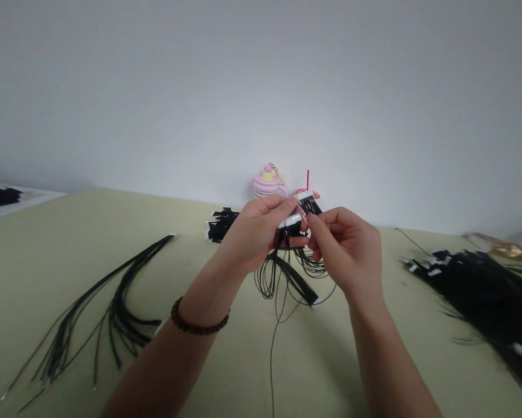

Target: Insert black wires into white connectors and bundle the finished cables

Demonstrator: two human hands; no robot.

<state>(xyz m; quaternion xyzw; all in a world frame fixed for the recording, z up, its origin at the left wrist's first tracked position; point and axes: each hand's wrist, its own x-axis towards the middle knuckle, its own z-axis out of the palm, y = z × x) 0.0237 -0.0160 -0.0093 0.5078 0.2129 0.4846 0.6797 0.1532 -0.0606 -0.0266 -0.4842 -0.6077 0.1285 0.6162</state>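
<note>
My left hand (265, 226) is closed around a white plastic connector (291, 220) with several thin black wires running down from it. Thumb and fingers of my right hand (341, 244) pinch together right at the connector's side, on what looks like the end of a thin black wire (331, 292); the tip itself is too small to make out. Below both hands hang looped black wires (267, 278) and a flat black bundle (302, 284) with a white end. Behind the fingers, another white-ended black wire piece (308, 200) is partly hidden.
Loose black wires (125, 296) lie on the pale green table (191, 360) at left. A big pile of black wire bundles (482, 302) covers the right side, and a smaller pile (221, 223) sits behind my left hand. A pink cup-shaped trinket (267, 183) stands against the wall.
</note>
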